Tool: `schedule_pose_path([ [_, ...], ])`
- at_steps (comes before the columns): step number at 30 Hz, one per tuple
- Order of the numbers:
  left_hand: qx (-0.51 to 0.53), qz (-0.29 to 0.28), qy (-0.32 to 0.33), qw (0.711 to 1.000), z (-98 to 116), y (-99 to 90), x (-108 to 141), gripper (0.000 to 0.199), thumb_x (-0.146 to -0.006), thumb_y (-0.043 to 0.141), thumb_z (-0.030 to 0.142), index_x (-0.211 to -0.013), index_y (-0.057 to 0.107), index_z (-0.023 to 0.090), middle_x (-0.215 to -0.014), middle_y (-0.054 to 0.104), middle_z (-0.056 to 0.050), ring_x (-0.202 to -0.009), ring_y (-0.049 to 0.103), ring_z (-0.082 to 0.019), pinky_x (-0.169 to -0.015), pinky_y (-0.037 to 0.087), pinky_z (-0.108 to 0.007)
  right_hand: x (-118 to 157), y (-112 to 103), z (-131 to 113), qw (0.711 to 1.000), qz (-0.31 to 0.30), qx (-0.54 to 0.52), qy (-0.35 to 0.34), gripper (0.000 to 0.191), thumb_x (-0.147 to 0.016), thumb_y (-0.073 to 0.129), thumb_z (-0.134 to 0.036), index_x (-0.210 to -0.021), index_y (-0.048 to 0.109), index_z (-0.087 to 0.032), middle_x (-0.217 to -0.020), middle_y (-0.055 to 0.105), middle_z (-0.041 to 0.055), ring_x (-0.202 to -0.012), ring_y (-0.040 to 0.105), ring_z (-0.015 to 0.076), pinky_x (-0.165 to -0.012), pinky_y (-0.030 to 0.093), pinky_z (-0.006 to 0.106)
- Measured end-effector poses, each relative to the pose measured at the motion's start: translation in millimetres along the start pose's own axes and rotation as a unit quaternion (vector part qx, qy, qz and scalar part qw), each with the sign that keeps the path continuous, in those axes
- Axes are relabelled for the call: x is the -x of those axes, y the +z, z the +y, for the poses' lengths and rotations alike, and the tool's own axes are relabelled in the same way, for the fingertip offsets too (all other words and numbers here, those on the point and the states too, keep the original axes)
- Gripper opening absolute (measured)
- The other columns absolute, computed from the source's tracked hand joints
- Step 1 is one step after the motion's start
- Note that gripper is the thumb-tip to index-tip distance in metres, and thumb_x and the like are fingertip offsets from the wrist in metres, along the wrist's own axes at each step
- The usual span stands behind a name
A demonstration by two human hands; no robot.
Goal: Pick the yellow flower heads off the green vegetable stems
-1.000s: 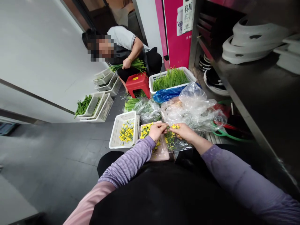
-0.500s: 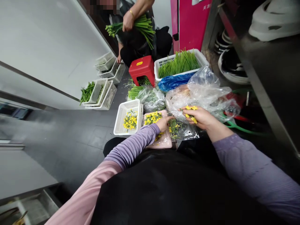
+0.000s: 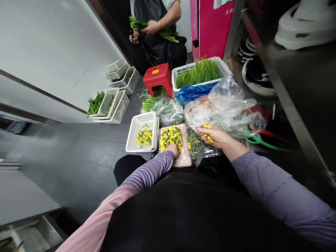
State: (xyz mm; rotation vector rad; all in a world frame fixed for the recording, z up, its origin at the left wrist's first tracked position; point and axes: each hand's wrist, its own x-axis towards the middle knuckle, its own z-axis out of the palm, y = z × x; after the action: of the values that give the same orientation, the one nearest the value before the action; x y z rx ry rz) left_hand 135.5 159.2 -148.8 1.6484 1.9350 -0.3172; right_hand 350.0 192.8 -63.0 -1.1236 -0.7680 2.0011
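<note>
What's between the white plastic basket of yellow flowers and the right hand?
The head view shows a pink rectangular tray of yellow flowers, then, toward the hand, green stems on clear plastic.

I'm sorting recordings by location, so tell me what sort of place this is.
Probably a food-prep area, perhaps in a restaurant kitchen: a white basket full of green stems, yellow-flowered greens in a pink tray, and stacked dishes by a metal counter.

- The left hand (image 3: 173, 150) hides its fingers over the pink tray (image 3: 186, 154); their grip is unclear.
- The top edge cuts off the co-worker (image 3: 157, 43) above the chest.
- The clear bag (image 3: 225, 96) has contents too blurred to tell.
</note>
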Motion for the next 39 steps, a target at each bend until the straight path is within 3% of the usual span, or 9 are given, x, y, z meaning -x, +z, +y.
schedule_pose_path([
  [6, 0.177, 0.040, 0.070, 0.981, 24, -43.8, 22, 0.014, -0.073, 0.045, 0.021, -0.081, 0.055, 0.014, -0.056, 0.054, -0.001, -0.048, 0.050, -0.011, -0.051, 0.037, -0.022, -15, 5, 30, 0.974, 0.035, 0.224, -0.021, 0.022, -0.059, 0.067, -0.025, -0.076, 0.056, -0.016, -0.045, 0.051, -0.0059, -0.028, 0.037, 0.0050, -0.027, 0.023, 0.016],
  [10, 0.193, 0.130, 0.193, 0.953, 60, -54.1, 34, 0.005, -0.069, 0.050, 0.017, -0.070, 0.054, 0.015, -0.057, 0.051, 0.000, -0.051, 0.047, -0.009, -0.051, 0.035, -0.020, -20, 12, 39, 0.974, 0.022, 0.219, -0.052, 0.021, -0.063, 0.062, -0.032, -0.075, 0.052, -0.017, -0.045, 0.049, -0.0067, -0.030, 0.040, 0.0067, -0.027, 0.026, 0.017],
  [12, 0.241, 0.135, 0.201, 0.940, 77, -56.3, 32, 0.003, -0.068, 0.053, 0.017, -0.070, 0.053, 0.015, -0.056, 0.049, 0.002, -0.049, 0.045, -0.008, -0.049, 0.034, -0.020, -21, 10, 35, 0.977, 0.057, 0.194, -0.068, 0.021, -0.064, 0.061, -0.034, -0.072, 0.050, -0.017, -0.043, 0.046, -0.0073, -0.030, 0.039, 0.0067, -0.028, 0.025, 0.017],
  [17, 0.460, -0.020, 0.123, 0.879, 99, -63.7, 29, 0.007, -0.072, 0.054, 0.019, -0.073, 0.050, 0.013, -0.052, 0.048, 0.006, -0.037, 0.043, -0.005, -0.040, 0.036, -0.019, -18, -1, 18, 0.969, 0.138, 0.167, -0.117, 0.023, -0.060, 0.063, -0.034, -0.068, 0.048, -0.018, -0.046, 0.048, -0.0064, -0.031, 0.038, 0.0072, -0.029, 0.026, 0.019],
  [21, 0.518, -0.054, 0.114, 0.846, 100, -65.7, 30, 0.016, -0.071, 0.059, 0.025, -0.069, 0.050, 0.011, -0.053, 0.053, 0.004, -0.035, 0.046, -0.005, -0.036, 0.039, -0.020, -21, -5, 14, 0.957, 0.175, 0.187, -0.136, 0.020, -0.061, 0.061, -0.035, -0.065, 0.049, -0.019, -0.045, 0.049, -0.0045, -0.031, 0.040, 0.0088, -0.030, 0.026, 0.021],
  [27, 0.502, -0.062, 0.122, 0.854, 96, -66.4, 35, 0.021, -0.073, 0.057, 0.027, -0.063, 0.047, 0.011, -0.048, 0.052, 0.004, -0.033, 0.047, -0.006, -0.034, 0.040, -0.019, -23, -5, 13, 0.948, 0.189, 0.215, -0.136, 0.018, -0.062, 0.060, -0.033, -0.066, 0.050, -0.019, -0.046, 0.051, -0.0030, -0.032, 0.042, 0.0092, -0.031, 0.026, 0.021],
  [31, 0.483, -0.053, 0.144, 0.862, 96, -69.9, 40, 0.016, -0.075, 0.052, 0.021, -0.063, 0.047, 0.012, -0.046, 0.051, 0.004, -0.033, 0.047, -0.006, -0.035, 0.040, -0.018, -19, -1, 14, 0.965, 0.166, 0.172, -0.109, 0.020, -0.063, 0.060, -0.034, -0.071, 0.050, -0.018, -0.049, 0.051, -0.0034, -0.031, 0.039, 0.0077, -0.029, 0.025, 0.020],
  [36, 0.394, -0.035, 0.150, 0.906, 97, -59.1, 33, 0.018, -0.079, 0.045, 0.024, -0.073, 0.055, 0.011, -0.045, 0.050, 0.003, -0.036, 0.048, -0.008, -0.040, 0.043, -0.021, -16, 3, 12, 0.982, 0.134, 0.090, -0.096, 0.022, -0.062, 0.063, -0.032, -0.070, 0.050, -0.017, -0.047, 0.050, -0.0038, -0.031, 0.037, 0.0062, -0.028, 0.025, 0.018],
  [39, 0.262, -0.036, 0.219, 0.939, 97, -39.2, 28, 0.028, -0.082, 0.041, 0.030, -0.085, 0.062, 0.011, -0.066, 0.061, -0.005, -0.060, 0.059, -0.012, -0.061, 0.049, -0.027, -11, -3, 1, 0.984, 0.147, -0.002, -0.105, 0.023, -0.059, 0.066, -0.029, -0.067, 0.050, -0.015, -0.050, 0.051, -0.0026, -0.033, 0.040, 0.0051, -0.029, 0.026, 0.015],
])
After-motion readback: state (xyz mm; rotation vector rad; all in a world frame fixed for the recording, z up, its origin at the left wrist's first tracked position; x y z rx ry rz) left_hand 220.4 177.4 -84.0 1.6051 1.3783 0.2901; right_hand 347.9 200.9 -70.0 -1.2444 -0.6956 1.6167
